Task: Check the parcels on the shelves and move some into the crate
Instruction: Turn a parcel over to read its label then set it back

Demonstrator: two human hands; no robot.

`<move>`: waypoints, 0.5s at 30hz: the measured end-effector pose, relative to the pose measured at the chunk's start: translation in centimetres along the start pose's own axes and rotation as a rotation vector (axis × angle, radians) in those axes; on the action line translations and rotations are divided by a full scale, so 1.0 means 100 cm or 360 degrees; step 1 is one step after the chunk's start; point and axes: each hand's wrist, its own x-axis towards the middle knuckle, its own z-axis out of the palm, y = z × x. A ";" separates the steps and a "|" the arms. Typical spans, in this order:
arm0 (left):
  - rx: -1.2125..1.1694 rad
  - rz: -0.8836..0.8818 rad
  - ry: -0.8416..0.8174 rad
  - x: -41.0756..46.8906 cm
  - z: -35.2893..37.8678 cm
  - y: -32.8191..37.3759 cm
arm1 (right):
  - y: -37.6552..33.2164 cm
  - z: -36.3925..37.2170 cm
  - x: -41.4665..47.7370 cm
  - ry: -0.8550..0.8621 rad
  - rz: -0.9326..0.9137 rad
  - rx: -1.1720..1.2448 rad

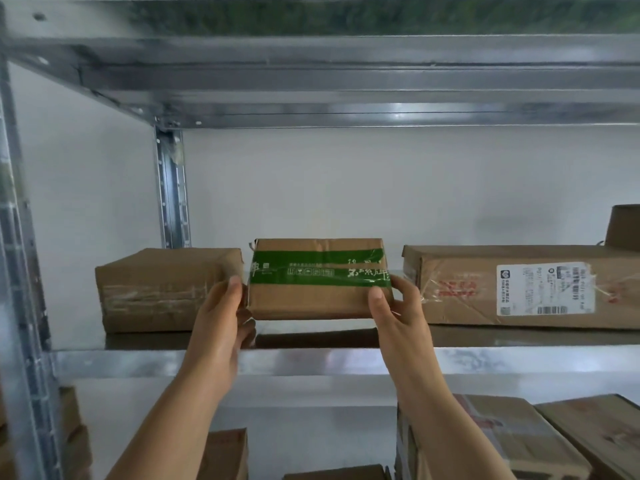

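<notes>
We're on the box with green tape [318,289], middle of the upper shelf [311,362]. The left hand [221,317] grips its left end and the right hand [394,306] grips its right end, thumbs on the front face. Its front edge looks raised off the shelf board. It sits just beside the plain box [166,289] on one side and the long labelled box [519,289] on the other, so a crooked pull could drag a neighbour toward the edge. We're holding by the ends only. If that tape is slick, the box could slip and drop onto the boxes below [502,438]. The crate isn't in view, so we'd be turning blind with the load.
</notes>
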 end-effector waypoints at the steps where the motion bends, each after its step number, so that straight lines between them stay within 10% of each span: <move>1: -0.0010 -0.0023 0.0001 0.002 -0.001 0.000 | 0.000 0.001 0.000 0.0007 -0.0002 0.0008; 15: -0.0293 -0.0176 -0.0253 0.009 -0.020 0.011 | -0.018 0.014 -0.017 0.0163 -0.0173 0.0148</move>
